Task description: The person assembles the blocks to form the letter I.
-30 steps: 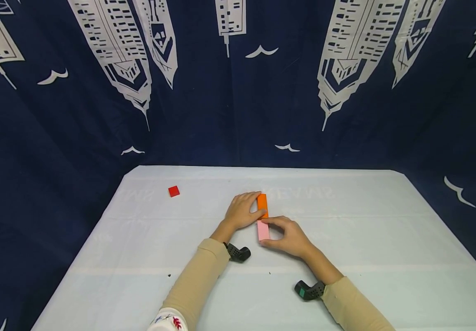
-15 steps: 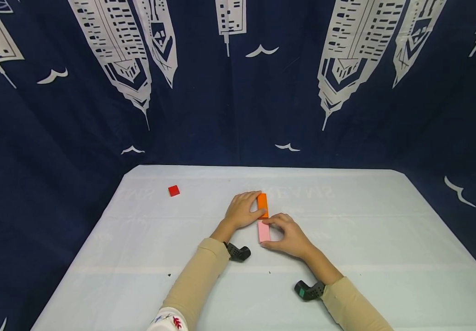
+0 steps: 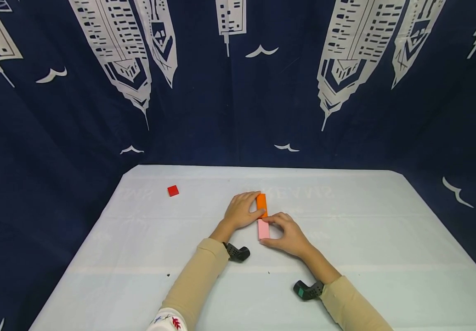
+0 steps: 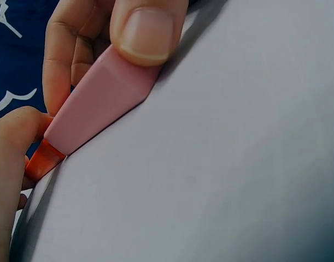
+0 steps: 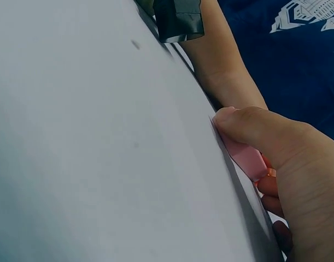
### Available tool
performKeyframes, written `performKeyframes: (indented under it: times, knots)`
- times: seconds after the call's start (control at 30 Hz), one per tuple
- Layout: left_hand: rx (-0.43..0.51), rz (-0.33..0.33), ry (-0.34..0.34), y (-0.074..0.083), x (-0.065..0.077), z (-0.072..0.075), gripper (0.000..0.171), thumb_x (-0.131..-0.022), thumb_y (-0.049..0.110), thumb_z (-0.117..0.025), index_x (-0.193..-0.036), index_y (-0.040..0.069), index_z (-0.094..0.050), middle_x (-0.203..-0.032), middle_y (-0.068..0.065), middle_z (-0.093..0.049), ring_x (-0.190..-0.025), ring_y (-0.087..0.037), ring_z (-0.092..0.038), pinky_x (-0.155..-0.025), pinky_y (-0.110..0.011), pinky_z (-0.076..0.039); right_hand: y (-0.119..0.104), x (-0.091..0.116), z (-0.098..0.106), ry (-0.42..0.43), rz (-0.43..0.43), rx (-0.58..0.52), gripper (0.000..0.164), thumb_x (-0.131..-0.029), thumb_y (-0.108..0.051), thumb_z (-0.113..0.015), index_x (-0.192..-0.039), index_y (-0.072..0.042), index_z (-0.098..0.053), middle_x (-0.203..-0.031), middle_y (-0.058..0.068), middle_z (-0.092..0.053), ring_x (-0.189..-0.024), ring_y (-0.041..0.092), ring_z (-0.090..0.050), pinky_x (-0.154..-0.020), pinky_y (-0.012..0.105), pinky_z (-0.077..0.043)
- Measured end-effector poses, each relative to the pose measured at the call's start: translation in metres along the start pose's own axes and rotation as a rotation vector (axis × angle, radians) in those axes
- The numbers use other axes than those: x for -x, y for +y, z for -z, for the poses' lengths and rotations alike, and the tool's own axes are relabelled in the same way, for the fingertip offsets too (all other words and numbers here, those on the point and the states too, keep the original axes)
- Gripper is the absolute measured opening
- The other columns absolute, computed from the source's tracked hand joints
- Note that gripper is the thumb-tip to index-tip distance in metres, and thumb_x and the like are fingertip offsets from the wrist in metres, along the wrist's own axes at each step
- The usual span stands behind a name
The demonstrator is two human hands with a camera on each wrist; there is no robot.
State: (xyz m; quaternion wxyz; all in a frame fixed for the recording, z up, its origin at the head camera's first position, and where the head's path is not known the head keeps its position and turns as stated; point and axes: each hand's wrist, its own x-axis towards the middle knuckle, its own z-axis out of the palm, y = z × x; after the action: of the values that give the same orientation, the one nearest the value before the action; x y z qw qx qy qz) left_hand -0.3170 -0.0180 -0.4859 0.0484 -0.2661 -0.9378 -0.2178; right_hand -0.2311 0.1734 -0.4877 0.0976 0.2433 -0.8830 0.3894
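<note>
The pink block [image 3: 263, 231] and the orange block [image 3: 261, 202] lie in a line on the counter [image 3: 138, 239], the pink one nearer the person, and their facing ends appear to meet. The left hand [image 3: 241, 210] is clamped on the orange block, fingers at its far end and thumb by the join. The right hand [image 3: 289, 235] pinches the pink block by its two ends, with the right thumb [image 4: 147, 34] on the near end and a fingertip close to the seam.

Fitting these ends flush seems to call for a firm anchor on the left and small corrections on the right. The pink block should slide flat, its long sides parallel with the orange one's, the push coming straight from the thumb so that nothing twists. The crowded spot is the join (left thumb and right fingertip nearly share it), so a fingertip caught there could leave a gap; better to shift that finger to a side face before pressing. Too hard a push might shove the orange block away. The red block [image 3: 173, 191], well apart on the left, is out of the way.
</note>
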Motion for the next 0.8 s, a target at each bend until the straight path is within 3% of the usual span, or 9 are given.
performKeyframes:
  times: [0.47, 0.63, 0.8]
  knots:
    - [0.032, -0.051, 0.055, -0.0045, 0.001, -0.0029, 0.069, -0.095, 0.058, -0.047, -0.147, 0.014, -0.044, -0.144, -0.007, -0.05, -0.134, -0.026, -0.042, -0.113, -0.044, -0.027, 0.0019, -0.0019, -0.0017, 0.013, -0.013, 0.011, 0.058, -0.068, -0.03, -0.089, -0.119, -0.01, -0.07, -0.106, -0.001, -0.064, -0.103, 0.019, -0.056, -0.092, 0.044, -0.048]
    - [0.042, -0.02, 0.014, 0.0018, 0.0028, 0.0035, 0.065, -0.094, 0.047, -0.055, -0.147, 0.012, -0.043, -0.146, -0.008, -0.047, -0.136, -0.027, -0.04, -0.114, -0.045, -0.025, 0.0022, -0.0021, -0.0019, 0.019, -0.018, 0.009, 0.058, -0.068, -0.03, -0.09, -0.118, -0.009, -0.07, -0.106, -0.001, -0.064, -0.102, 0.019, -0.055, -0.091, 0.043, -0.048]
    - [-0.002, -0.003, -0.007, 0.0022, 0.0016, 0.0038, 0.065, -0.095, 0.049, -0.054, -0.149, 0.015, -0.041, -0.148, -0.005, -0.046, -0.137, -0.024, -0.039, -0.115, -0.043, -0.025, 0.0025, -0.0028, -0.002, 0.021, -0.019, 0.007, 0.058, -0.068, -0.031, -0.09, -0.119, -0.01, -0.07, -0.106, -0.001, -0.064, -0.102, 0.018, -0.055, -0.09, 0.043, -0.048]
